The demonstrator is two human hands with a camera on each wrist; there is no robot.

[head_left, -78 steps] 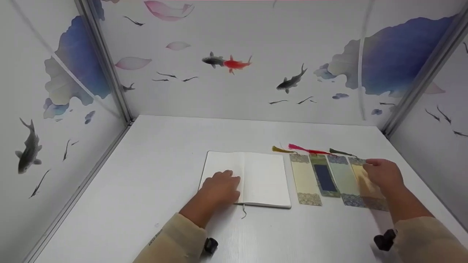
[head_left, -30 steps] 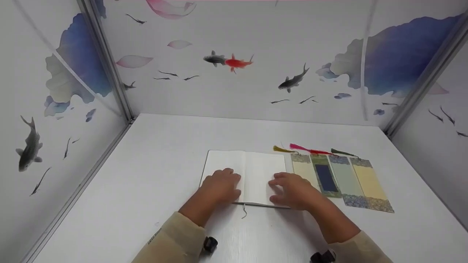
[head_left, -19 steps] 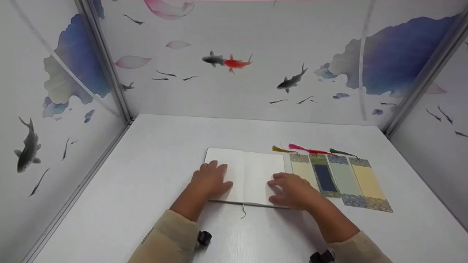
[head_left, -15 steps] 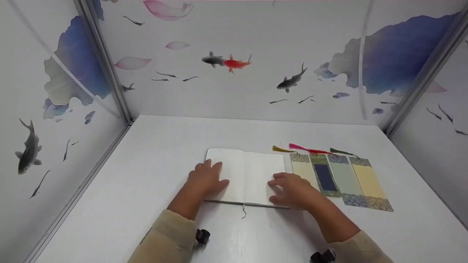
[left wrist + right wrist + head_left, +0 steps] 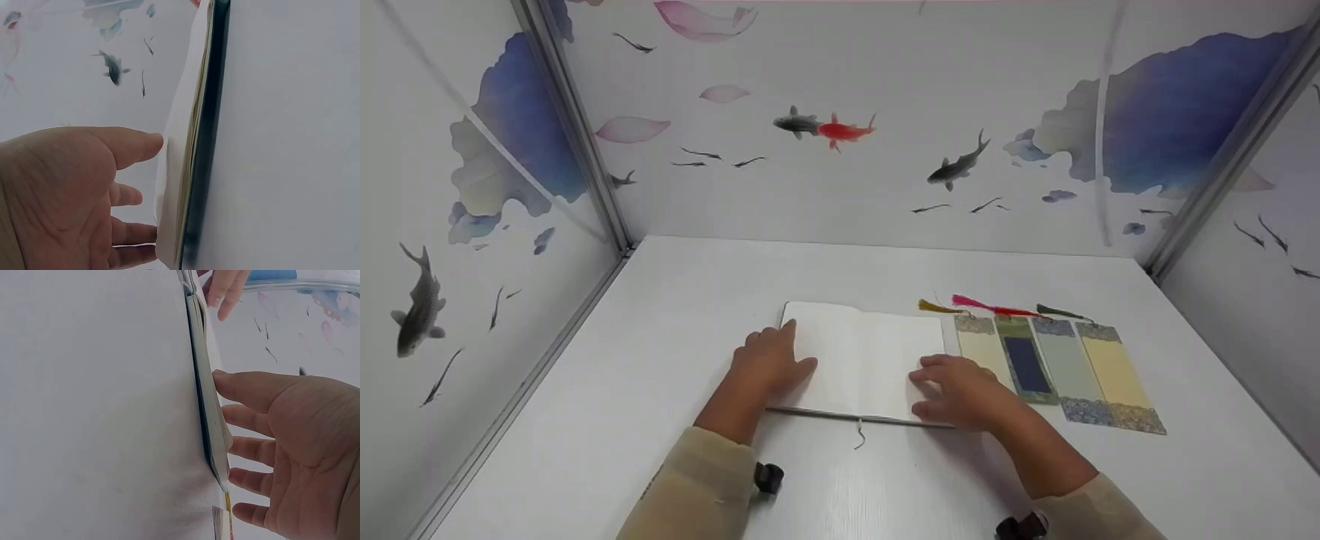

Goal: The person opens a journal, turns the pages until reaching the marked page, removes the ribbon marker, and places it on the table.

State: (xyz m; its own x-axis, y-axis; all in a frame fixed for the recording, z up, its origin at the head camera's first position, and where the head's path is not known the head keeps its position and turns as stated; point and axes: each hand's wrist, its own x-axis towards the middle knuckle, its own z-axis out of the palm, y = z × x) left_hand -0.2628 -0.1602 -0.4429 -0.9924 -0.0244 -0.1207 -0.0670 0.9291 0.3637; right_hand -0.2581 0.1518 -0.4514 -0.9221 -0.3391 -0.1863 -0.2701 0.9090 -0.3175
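A notebook (image 5: pixel 840 352) with blank white pages lies spread flat on the table, its dark cover edge showing along the near side. My left hand (image 5: pixel 765 360) rests on the outer part of the left page, thumb toward the middle. In the left wrist view, the thumb and fingertips of that left hand (image 5: pixel 84 191) meet the page surface. On the right page lies my right hand (image 5: pixel 956 390), fingers spread and slightly bent. The right wrist view has the right hand (image 5: pixel 298 444) with its thumb and fingertips at the page. A thin ribbon (image 5: pixel 860 435) sticks out below the spine.
Right of the notebook, several tasselled bookmarks lie side by side: a cream one (image 5: pixel 981 346), one with a dark blue panel (image 5: pixel 1026 364), a pale green one (image 5: pixel 1069 367) and a yellow one (image 5: pixel 1119 375). White printed walls (image 5: pixel 825 195) enclose the table's back and sides.
My right hand has left the yellow bookmark and come to the notebook's right page, where it stays. My left hand has slid leftward from near the spine to the left page's outer edge.
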